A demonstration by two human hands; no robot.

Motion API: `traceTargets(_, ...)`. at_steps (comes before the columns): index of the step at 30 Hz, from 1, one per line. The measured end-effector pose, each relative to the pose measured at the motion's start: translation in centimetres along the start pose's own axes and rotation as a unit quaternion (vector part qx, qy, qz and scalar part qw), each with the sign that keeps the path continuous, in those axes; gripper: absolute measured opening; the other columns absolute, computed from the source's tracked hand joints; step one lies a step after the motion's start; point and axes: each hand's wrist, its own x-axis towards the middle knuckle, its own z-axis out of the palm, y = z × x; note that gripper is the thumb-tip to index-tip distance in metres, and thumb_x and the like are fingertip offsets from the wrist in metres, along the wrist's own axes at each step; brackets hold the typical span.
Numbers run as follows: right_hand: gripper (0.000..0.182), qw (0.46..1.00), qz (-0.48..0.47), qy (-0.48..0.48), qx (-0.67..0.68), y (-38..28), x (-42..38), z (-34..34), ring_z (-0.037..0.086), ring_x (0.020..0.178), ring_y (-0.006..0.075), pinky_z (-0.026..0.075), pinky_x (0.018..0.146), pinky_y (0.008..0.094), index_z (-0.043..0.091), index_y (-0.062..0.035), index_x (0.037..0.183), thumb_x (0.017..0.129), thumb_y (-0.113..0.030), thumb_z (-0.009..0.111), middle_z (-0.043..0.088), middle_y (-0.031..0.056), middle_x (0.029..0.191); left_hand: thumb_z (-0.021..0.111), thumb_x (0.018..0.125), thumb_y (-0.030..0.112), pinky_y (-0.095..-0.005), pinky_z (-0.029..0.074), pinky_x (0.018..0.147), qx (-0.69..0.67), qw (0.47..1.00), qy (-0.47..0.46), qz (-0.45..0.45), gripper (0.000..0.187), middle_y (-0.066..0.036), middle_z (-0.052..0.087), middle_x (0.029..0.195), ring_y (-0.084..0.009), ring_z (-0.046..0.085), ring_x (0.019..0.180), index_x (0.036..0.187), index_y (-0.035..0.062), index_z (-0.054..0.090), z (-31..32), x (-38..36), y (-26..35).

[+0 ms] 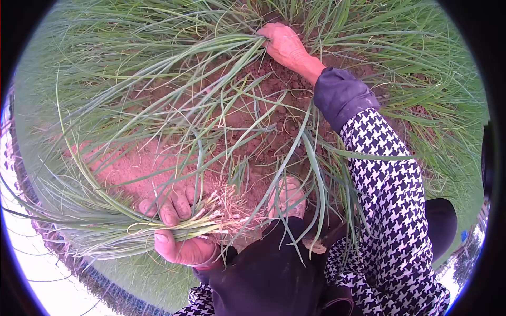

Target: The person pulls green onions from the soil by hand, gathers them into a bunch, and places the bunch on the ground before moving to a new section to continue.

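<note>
At the lower left, my left hand [182, 247] is closed round a bunch of green onions [126, 231]. Their pale bases and tangled roots [226, 210] stick out to the right of the fingers, while the long leaves trail off to the left. Farther up, my right hand [284, 45] grips a clump of green onion leaves [232, 45] close to the soil. Those leaves fan out to the left from the fist. The fingertips of the right hand are partly hidden, so how many stems it holds cannot be made out.
Green onion plants grow densely across the top and right [421, 68]. Reddish-brown soil [142, 163] shows in the middle, crossed by bent leaves. A soil-covered foot [289, 197] stands below, beside my dark-clothed knee [269, 268]. More loose leaves [316, 168] hang near my right sleeve.
</note>
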Motion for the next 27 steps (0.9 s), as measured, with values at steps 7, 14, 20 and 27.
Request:
traceTargets(7, 0.038, 0.912, 0.399, 0.047, 0.076, -1.3, 0.8, -3.7, 0.060, 0.075, 0.0225, 0.045, 0.073, 0.0335, 0.061, 0.0040, 0.094, 0.082, -0.032, 0.058, 0.063, 0.0160, 0.079, 0.062, 0.076, 0.019, -0.0313, 0.036, 0.066, -0.006, 1.000, -0.005, -0.012, 0.031, 0.004, 0.050, 0.075, -0.0111, 0.041, 0.064, 0.101, 0.0127, 0.045, 0.0, 0.6, 0.2)
traceTargets(14, 0.038, 0.948, 0.309, 0.049, 0.047, -2.8, 4.3, -3.0, 0.057, 0.092, 0.0402, 0.047, 0.076, 0.0451, 0.057, 0.0028, 0.096, 0.069, -0.022, 0.068, 0.060, 0.0226, 0.089, 0.063, 0.076, 0.020, -0.0309, 0.037, 0.065, -0.009, 1.000, 0.000, -0.004, 0.030, 0.005, 0.050, 0.072, -0.0112, 0.041, 0.064, 0.099, 0.0138, 0.045, -0.3, 0.1, 0.5)
traceTargets(20, 0.039, 0.932, 0.341, 0.069, 0.102, -2.9, 5.4, -1.1, 0.049, 0.101, 0.0411, 0.042, 0.085, 0.0450, 0.055, -0.0026, 0.104, 0.071, -0.020, 0.063, 0.050, 0.0256, 0.107, 0.063, 0.076, 0.020, -0.0306, 0.036, 0.061, 0.012, 1.000, 0.012, -0.005, 0.030, 0.005, 0.049, 0.070, -0.0108, 0.039, 0.063, 0.100, 0.0133, 0.046, 0.4, 0.7, 0.5)
traceTargets(27, 0.032, 0.989, 0.088, 0.100, 0.060, -0.8, 3.7, -0.7, 0.049, 0.101, 0.0392, 0.042, 0.084, 0.0440, 0.056, -0.0044, 0.106, 0.076, -0.013, 0.053, 0.052, 0.0244, 0.106, 0.062, 0.076, 0.020, -0.0316, 0.036, 0.061, 0.004, 1.000, 0.006, -0.004, 0.028, 0.003, 0.048, 0.072, -0.0111, 0.037, 0.061, 0.098, 0.0133, 0.046, 0.4, -0.4, -0.3)
